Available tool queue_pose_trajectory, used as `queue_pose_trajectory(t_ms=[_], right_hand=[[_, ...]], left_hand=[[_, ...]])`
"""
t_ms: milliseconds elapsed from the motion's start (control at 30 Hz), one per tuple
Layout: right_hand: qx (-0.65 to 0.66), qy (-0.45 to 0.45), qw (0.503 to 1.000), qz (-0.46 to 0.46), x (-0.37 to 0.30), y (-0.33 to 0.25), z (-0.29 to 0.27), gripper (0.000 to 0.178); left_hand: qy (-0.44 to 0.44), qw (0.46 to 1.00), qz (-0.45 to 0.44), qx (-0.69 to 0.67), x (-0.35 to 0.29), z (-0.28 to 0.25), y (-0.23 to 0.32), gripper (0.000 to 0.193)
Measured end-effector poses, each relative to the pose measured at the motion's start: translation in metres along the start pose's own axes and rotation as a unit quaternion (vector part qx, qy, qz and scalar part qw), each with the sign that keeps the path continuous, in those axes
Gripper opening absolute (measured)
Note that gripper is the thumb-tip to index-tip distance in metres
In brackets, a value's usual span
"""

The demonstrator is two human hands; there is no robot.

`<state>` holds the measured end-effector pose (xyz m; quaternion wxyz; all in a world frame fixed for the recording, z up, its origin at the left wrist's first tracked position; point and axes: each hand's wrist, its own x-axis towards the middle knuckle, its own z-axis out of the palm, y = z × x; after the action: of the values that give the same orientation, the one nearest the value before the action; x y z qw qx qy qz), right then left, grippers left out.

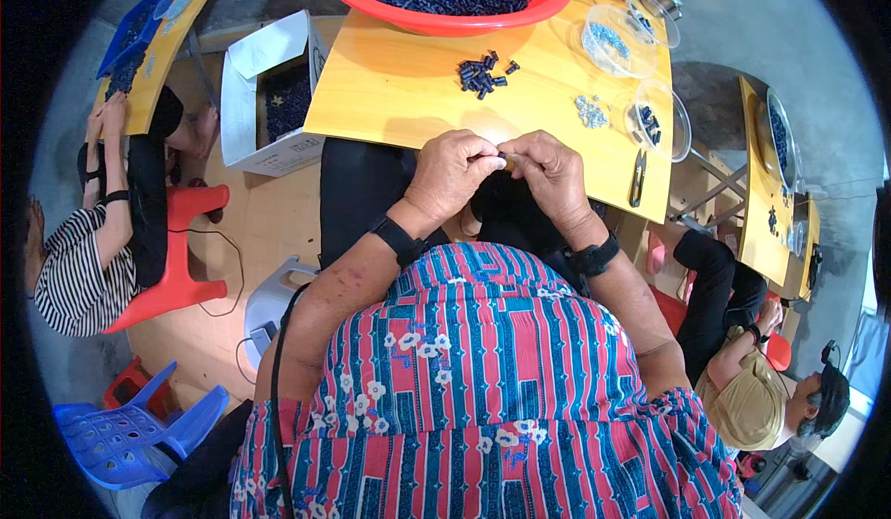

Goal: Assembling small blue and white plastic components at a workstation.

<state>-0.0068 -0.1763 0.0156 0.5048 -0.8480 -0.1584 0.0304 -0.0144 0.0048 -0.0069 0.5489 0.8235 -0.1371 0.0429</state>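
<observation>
Just beyond the table's near edge, my left hand (452,172) and my right hand (555,178) meet, thumbs and fingertips pinched together. Between them is a small dark cylindrical piece (502,156), mostly covered by the fingers; any finer detail is too small to tell. Ahead on the yellow table (399,92) lies a loose heap of short black plastic pieces (481,78). A scatter of small clear parts (591,112) sits to its right. Farther right is a clear plastic tub (685,122) with several black pieces, and dark-handled pliers (639,178) lie below it.
A red basin (445,25) full of black pieces stands at the table's far side. Another clear tub (608,44) holds pale bluish bits. An open carton (243,111) is on the floor at left. Co-workers sit at side tables; a blue chair (121,435) stands lower left.
</observation>
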Motion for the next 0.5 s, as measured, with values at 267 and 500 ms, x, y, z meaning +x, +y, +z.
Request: queue_pose_trajectory(t_ms=[267,500], right_hand=[[-0.086,0.026,0.985,-0.146,-0.005,0.002,0.005,0.03],[-0.05,0.041,0.995,-0.073,-0.004,0.006,0.007,0.025]], left_hand=[[0.008,0.998,-0.026,-0.048,0.002,0.0,-0.005,0.013],[-0.012,0.997,-0.04,-0.064,0.007,-0.006,-0.001,0.011]])
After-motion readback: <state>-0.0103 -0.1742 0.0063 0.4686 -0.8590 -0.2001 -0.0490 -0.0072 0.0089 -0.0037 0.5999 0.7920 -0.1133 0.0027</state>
